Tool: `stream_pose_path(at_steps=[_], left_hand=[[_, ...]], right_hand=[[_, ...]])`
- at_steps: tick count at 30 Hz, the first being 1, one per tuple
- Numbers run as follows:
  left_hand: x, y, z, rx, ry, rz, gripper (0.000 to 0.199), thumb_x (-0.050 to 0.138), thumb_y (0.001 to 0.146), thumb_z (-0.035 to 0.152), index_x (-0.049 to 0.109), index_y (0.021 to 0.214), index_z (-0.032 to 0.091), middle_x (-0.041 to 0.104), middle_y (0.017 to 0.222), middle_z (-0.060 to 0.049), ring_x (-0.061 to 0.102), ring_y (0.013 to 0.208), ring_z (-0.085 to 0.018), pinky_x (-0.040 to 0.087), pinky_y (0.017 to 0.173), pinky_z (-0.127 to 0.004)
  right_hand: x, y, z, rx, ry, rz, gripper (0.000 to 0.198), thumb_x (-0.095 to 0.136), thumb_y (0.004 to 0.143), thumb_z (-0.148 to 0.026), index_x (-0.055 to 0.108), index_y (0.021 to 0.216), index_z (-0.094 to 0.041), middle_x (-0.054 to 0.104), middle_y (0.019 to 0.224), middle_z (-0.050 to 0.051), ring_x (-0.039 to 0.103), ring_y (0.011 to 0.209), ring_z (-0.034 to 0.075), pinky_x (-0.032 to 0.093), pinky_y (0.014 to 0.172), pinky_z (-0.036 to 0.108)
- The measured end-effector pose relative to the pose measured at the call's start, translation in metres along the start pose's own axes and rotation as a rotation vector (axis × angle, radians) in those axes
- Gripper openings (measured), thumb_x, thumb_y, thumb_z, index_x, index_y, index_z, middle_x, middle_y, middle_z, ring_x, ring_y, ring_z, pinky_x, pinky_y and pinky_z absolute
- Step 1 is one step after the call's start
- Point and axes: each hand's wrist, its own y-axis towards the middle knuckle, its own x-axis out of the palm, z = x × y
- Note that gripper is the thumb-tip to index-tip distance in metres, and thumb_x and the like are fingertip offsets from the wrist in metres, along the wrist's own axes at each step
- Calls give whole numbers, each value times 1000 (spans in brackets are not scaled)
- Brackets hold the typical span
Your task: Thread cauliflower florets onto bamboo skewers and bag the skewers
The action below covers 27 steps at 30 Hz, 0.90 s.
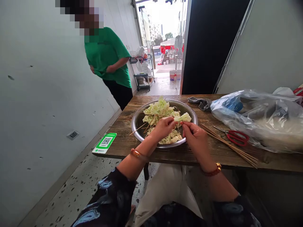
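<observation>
A wide metal basin [135,123] on the wooden table holds pale green-white cauliflower florets [157,108], some with thin wooden skewers [141,128] sticking out toward the left. Over the basin's right half, my left hand [165,126] is closed on the stem end of a cauliflower floret [186,117]. My right hand [195,134] is pinched close against the same floret from the right, at the basin's rim. Whatever lies between its fingertips is too small to make out.
Right of the basin lie a bundle of loose skewers [233,148], red-handled scissors [237,137], a dark cloth [200,102] and a large clear plastic bag [267,123]. A green QR-code card [105,142] sits at the table's left corner. A person in green [106,56] stands beyond, near a cart [143,75].
</observation>
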Motion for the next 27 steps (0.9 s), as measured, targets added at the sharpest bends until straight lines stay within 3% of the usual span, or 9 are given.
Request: stream_pose_path(at_steps=[5,10,12,17,22,24,27], left_hand=[[1,7,-12,81,476,-136,18,57,76,16,64,60,19,59,62,-3,52,60,-15,37,59,-24],[0,6,-14,82,562,-436,12,62,66,10,67,67,21,66,81,-5,60,74,-18,44,71,-25],[-2,4,-12,95,589,-489,15,62,66,11,69,74,21,67,88,-6,61,77,-18,45,72,-25],[-3,1,-10,100,697,-459,21,63,64,7,68,79,21,67,90,-7,62,75,-18,45,70,-25],[-2,2,-14,65,802,-374,12,57,73,16,68,74,18,67,82,-6,59,71,-17,42,64,-25],[-5,3,-14,31,707,-268,13,56,73,18,68,76,17,66,76,-4,57,68,-15,40,62,-25],[-10,2,-10,-53,387,-115,11,56,73,18,66,77,15,61,66,-1,53,62,-12,38,58,-23]], right_hand=[[0,3,1,5,49,-26,36,53,88,-43,73,97,-16,58,54,-2,52,51,13,41,53,24],[1,2,2,25,95,-42,37,53,88,-44,73,97,-15,58,54,-2,50,48,12,39,49,23],[0,2,2,21,93,-46,36,53,88,-44,73,96,-15,58,54,-2,51,48,12,40,50,23],[-1,0,2,21,87,-50,34,53,88,-41,73,98,-15,58,54,-3,51,49,12,40,51,24],[-2,0,2,50,85,-38,33,55,88,-42,73,96,-16,55,53,-4,49,48,11,39,51,23],[-2,-1,3,73,99,-44,34,55,88,-43,72,98,-15,55,53,-4,48,47,10,39,50,23],[-2,-1,5,100,146,-52,36,56,87,-45,72,101,-15,56,55,-4,47,47,10,37,48,23]])
